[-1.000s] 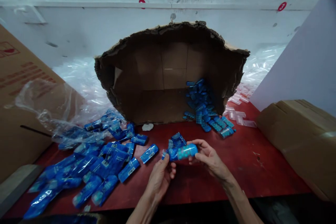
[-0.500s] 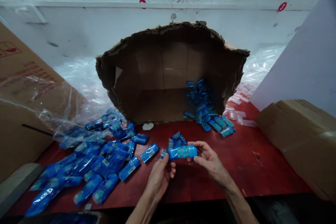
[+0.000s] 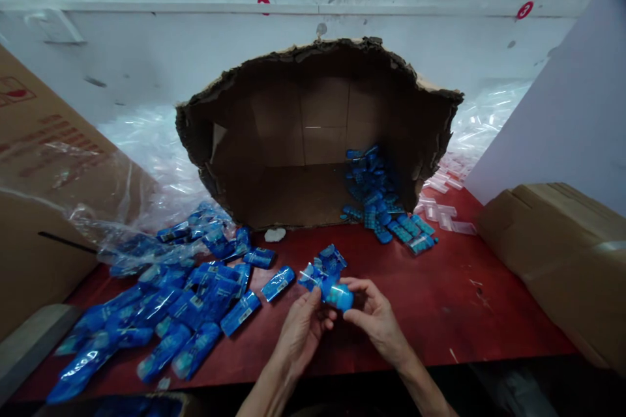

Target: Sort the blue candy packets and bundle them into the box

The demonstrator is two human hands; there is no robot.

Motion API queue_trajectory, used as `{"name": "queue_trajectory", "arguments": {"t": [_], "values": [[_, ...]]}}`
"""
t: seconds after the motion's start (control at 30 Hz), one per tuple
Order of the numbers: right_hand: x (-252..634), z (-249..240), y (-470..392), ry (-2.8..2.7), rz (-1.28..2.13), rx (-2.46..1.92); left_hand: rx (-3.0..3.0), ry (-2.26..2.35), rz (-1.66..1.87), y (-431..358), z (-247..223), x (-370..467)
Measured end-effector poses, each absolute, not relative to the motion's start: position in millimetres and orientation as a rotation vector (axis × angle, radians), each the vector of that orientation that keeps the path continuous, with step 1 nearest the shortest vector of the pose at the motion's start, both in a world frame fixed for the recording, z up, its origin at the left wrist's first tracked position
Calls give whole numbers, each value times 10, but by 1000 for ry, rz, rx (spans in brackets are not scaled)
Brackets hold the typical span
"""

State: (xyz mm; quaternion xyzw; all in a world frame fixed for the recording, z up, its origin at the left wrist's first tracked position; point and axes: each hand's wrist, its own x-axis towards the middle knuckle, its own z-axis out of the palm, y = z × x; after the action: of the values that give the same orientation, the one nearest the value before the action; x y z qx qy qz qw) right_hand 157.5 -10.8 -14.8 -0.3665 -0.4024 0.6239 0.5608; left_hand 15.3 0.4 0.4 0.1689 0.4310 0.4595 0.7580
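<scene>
Between my hands is a small clear container with blue ends and pale blue beads (image 3: 342, 298). My left hand (image 3: 304, 326) pinches its left end with thumb and fingers, where a crumpled blue printed wrapper (image 3: 309, 275) sticks up. My right hand (image 3: 374, 316) has its thumb and fingertips closed around the container's right end. Part of the container is hidden by my fingers. Just beyond it, another crumpled blue wrapper (image 3: 332, 259) lies on the red tabletop (image 3: 415, 313). Left of my left hand lie single blue wrapped packs (image 3: 278, 283).
A big cardboard box with a torn opening (image 3: 278, 199) faces me, with unwrapped blue containers (image 3: 374, 189) spilling from its right side. Many wrapped packs (image 3: 195, 306) are heaped at left. A closed carton (image 3: 557, 260) stands right, near clear plastic pieces (image 3: 447, 215).
My right hand has moved left, closer to my left hand. The container is now more covered by my fingers, and the wrapper at its left end stands up crumpled.
</scene>
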Motion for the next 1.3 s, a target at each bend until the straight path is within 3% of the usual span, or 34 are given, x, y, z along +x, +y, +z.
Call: {"name": "queue_trajectory", "arguments": {"t": [0.43, 1.17, 1.3], "values": [[1577, -127, -8, -959, 1667, -770, 390, 687, 851, -51, 133, 150], [1475, -76, -47, -1002, 1561, -843, 331, 786, 952, -150, 150, 248], [1487, -62, -49, -983, 1722, -768, 350, 749, 944, -141, 136, 230]]}}
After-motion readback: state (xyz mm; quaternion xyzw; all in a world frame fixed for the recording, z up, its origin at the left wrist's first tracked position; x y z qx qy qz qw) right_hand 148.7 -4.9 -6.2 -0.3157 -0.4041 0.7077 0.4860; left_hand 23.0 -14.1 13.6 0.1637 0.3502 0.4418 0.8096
